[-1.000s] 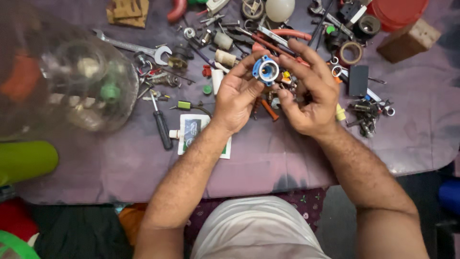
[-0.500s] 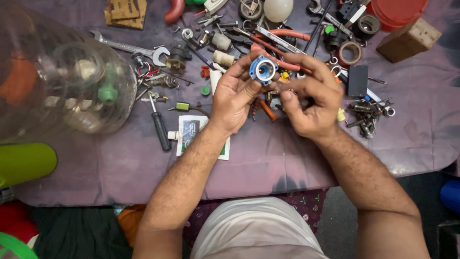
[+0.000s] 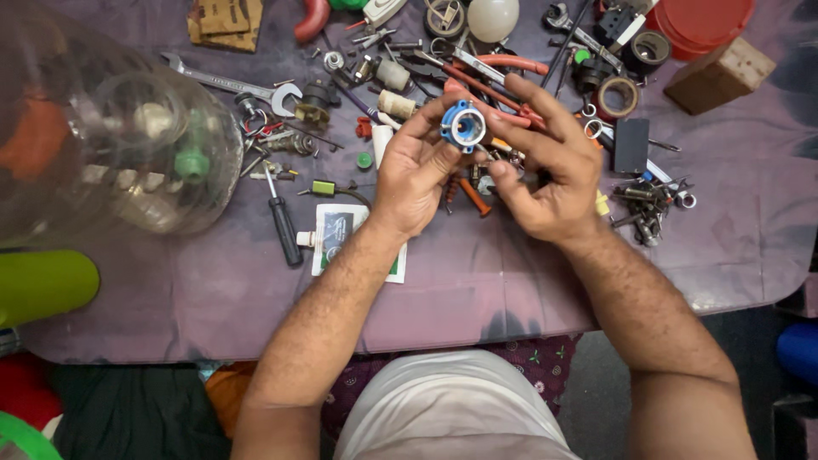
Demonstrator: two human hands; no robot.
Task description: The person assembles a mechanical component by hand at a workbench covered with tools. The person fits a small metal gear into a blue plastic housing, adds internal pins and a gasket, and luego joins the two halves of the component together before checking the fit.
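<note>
Two bare hands meet above the middle of a cluttered worktop (image 3: 511, 290) covered in a purple cloth. Held up between them is a small blue ring-shaped fitting (image 3: 463, 126) with a pale centre. The left hand (image 3: 415, 175) has its grip closed on the fitting, thumb and fingertips pinching its left edge. The right hand (image 3: 545, 170) touches the fitting's right side with a fingertip while its other fingers spread loosely, so its grip is not fully closed around anything. Just below the hands, small orange and metal parts (image 3: 473, 194) lie on the cloth. Near the left wrist sits a flat printed packet (image 3: 341, 238), and just left of it a screwdriver with a black handle (image 3: 283, 223). A large clear plastic jug (image 3: 111, 145) lies on its side at the far left, with small items inside. Along the far edge are a steel spanner (image 3: 230, 83), a roll of brown tape (image 3: 617, 96), a wooden block (image 3: 720, 75) and a red lid (image 3: 703, 21). A pile of metal nuts and bolts (image 3: 652, 204) lies right of the right hand.
</note>
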